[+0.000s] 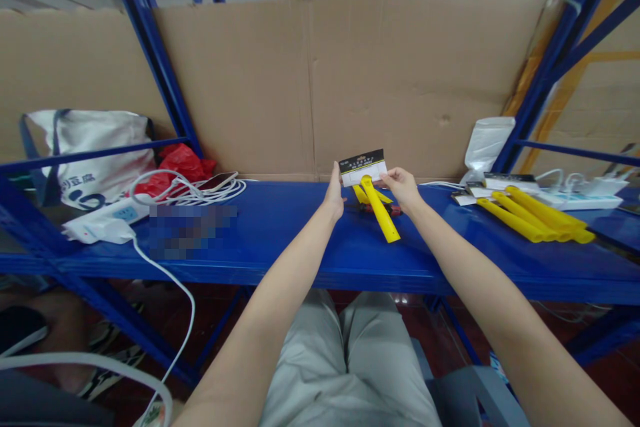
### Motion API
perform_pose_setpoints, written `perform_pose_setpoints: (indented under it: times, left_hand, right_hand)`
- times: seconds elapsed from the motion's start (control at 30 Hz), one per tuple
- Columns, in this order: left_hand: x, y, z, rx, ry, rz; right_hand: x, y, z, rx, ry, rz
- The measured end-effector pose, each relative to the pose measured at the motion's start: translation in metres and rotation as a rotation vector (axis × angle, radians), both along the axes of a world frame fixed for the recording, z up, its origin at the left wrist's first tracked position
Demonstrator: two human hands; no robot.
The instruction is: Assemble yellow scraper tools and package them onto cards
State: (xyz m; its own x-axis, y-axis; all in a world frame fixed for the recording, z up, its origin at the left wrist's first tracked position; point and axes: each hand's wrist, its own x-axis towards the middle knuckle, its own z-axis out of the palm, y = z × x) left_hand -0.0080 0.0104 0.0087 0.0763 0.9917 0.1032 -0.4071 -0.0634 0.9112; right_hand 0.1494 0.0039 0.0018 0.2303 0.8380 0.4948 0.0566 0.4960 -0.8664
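Note:
In the head view, a black-and-white printed packaging card (361, 161) is held up between my two hands above the shelf. My left hand (335, 195) grips its left edge, with the fingers partly hidden behind it. At the lower right corner, my right hand (401, 187) pinches the card between thumb and fingers. A yellow handle (383, 213) hangs slantwise below the card, its upper end overlapping the card's lower edge. Behind it, a second yellow piece and a dark red item (395, 211) lie on the blue shelf, partly covered.
Several yellow-handled items with cards (537, 215) lie stacked at the right, by a white power strip (580, 200). On the left are another power strip (113, 217), coiled white cables (200, 192), a red plastic bag (183, 163) and a cloth bag (100, 153). A cardboard sheet (240, 93) stands behind.

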Motion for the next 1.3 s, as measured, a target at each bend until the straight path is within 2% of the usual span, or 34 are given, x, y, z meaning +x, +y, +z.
perform_pose_setpoints:
  times: [0.17,0.23,0.33,0.47,0.63,0.8,0.93,1.1,1.3]
  left_hand:
    - [0.001,-0.003,0.001,0.029,-0.168,-0.059]
    - [0.003,-0.005,0.001,0.019,-0.216,-0.013]
    - [0.005,-0.007,0.002,-0.075,-0.197,0.087]
    - [0.004,-0.011,0.003,-0.130,-0.088,0.130]
    - [0.003,-0.014,0.002,-0.135,0.007,0.150]
    - [0.001,-0.014,0.005,-0.139,0.071,0.108]
    - [0.001,-0.014,0.007,-0.166,0.123,0.081]
    - [0.002,-0.013,0.007,-0.184,0.122,0.068]
    - [0.005,-0.018,0.005,-0.138,0.100,-0.104]
  right_hand:
    - [-0.002,0.000,0.000,-0.036,0.028,-0.022]
    - [-0.003,-0.001,0.001,-0.057,0.037,-0.034]
    - [-0.007,-0.005,0.004,-0.108,0.051,-0.051]
    - [-0.010,-0.008,0.006,-0.151,0.017,-0.073]
    - [-0.003,-0.005,0.001,-0.119,-0.203,-0.198]
    - [0.005,0.001,-0.007,0.010,-0.494,-0.264]
    - [0.008,0.005,-0.011,0.057,-0.592,-0.203]
    - [0.009,0.006,-0.016,0.001,-0.734,-0.091]
    - [0.010,0.002,-0.010,0.163,-0.965,-0.110]
